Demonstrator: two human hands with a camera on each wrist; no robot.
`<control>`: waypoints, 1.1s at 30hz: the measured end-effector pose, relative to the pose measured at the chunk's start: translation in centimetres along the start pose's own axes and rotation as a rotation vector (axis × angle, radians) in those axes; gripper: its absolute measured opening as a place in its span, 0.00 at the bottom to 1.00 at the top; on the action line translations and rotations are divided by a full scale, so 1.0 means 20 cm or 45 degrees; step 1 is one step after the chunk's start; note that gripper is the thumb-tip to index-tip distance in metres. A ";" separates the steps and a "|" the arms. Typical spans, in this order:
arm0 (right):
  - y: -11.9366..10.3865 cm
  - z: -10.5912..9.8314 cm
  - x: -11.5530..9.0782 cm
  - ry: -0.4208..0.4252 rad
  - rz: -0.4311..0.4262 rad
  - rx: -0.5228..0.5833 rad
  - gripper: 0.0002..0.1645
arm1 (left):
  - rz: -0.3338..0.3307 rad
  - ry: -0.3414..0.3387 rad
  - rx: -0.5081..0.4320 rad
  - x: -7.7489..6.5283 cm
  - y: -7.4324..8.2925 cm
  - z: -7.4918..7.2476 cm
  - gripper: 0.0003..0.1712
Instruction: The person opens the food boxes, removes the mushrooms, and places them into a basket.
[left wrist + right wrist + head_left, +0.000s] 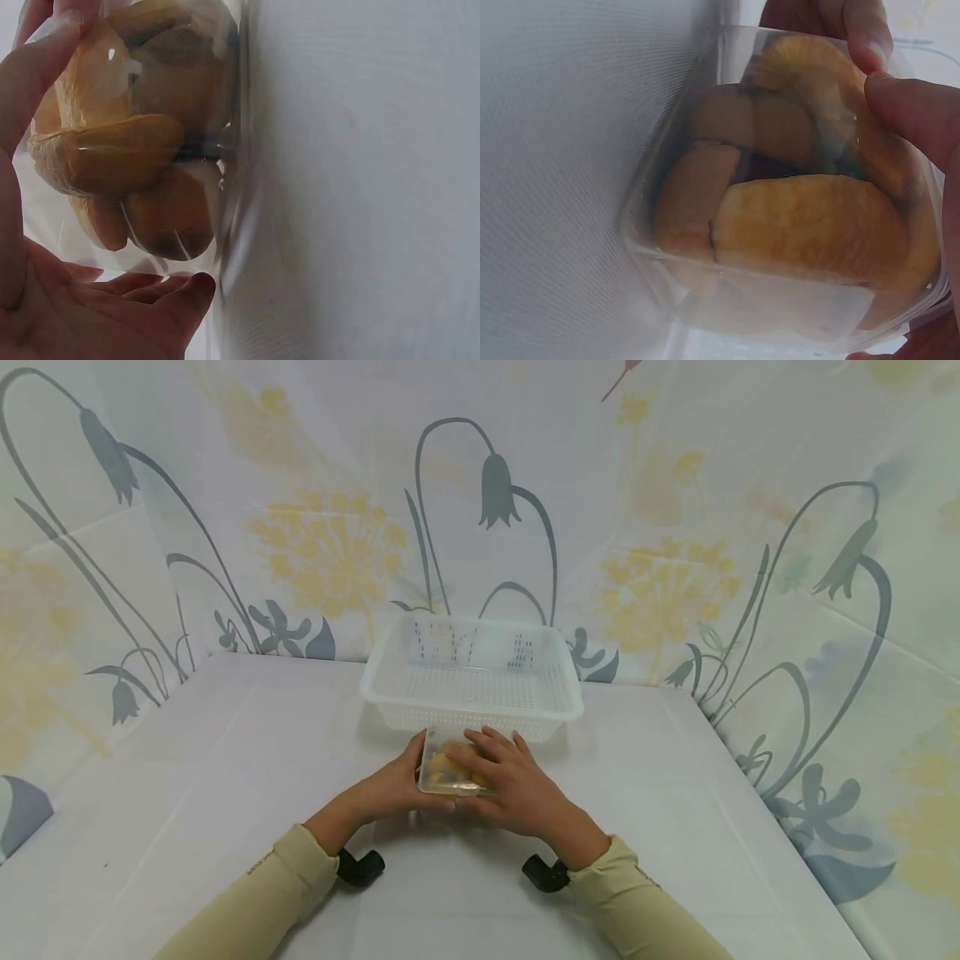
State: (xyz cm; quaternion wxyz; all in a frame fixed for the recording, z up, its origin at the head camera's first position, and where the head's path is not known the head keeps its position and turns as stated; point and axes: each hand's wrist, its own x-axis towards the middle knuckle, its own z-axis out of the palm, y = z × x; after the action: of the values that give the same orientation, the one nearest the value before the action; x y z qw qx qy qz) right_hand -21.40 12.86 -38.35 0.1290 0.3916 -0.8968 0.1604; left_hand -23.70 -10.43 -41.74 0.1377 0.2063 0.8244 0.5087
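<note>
Box (pixel 441 768) just below frame center, basket (pixel 405 716) above — left hand (pixel 388 789) curled round left side, right hand (pixel 521 789) gripping right, fingers spread over top — probably for steadiness.

Table (pixel 225 760), white-covered. Basket (pixel 420 718) sits on it, just beyond the grip. Dark speck (pixel 106 864) well left of the grip. Gripped tub (pixel 438 770): contact with table unclear.

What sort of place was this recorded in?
Probably a tabletop set up for recording, though the wider room is hidden: flower-printed sheeting encloses the back and sides of a plain white tabletop, where a perforated plastic basket stands.
</note>
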 end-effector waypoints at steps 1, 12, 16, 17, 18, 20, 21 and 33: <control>0.00 0.00 0.00 -0.001 0.000 0.001 0.36 | 0.007 0.003 0.000 0.00 0.00 0.00 0.71; 0.01 0.04 -0.01 0.116 -0.127 -0.015 0.33 | 0.026 0.096 0.093 0.00 0.01 0.02 0.66; 0.01 0.06 -0.02 0.179 -0.181 -0.051 0.33 | 0.051 0.130 0.135 0.00 0.01 0.02 0.64; 0.02 0.06 -0.02 0.194 -0.194 -0.063 0.32 | 0.059 0.137 0.149 0.00 0.01 0.02 0.63; 0.02 0.06 -0.01 0.206 -0.204 -0.072 0.32 | 0.064 0.145 0.162 0.00 0.02 0.02 0.63; 0.02 0.07 -0.01 0.227 -0.225 -0.096 0.32 | 0.075 0.160 0.194 0.00 0.01 0.02 0.62; 0.02 0.07 -0.01 0.237 -0.233 -0.109 0.31 | 0.083 0.167 0.215 0.00 0.01 0.02 0.62; 0.02 0.08 -0.02 0.269 -0.288 -0.243 0.30 | 0.108 0.211 0.304 0.00 0.01 0.02 0.58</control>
State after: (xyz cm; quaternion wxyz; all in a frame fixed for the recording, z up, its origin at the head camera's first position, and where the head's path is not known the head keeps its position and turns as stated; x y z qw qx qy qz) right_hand -21.69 12.75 -39.94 0.2764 0.4569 -0.8396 0.0994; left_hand -23.41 -9.97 -41.68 0.0219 0.2129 0.8783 0.4275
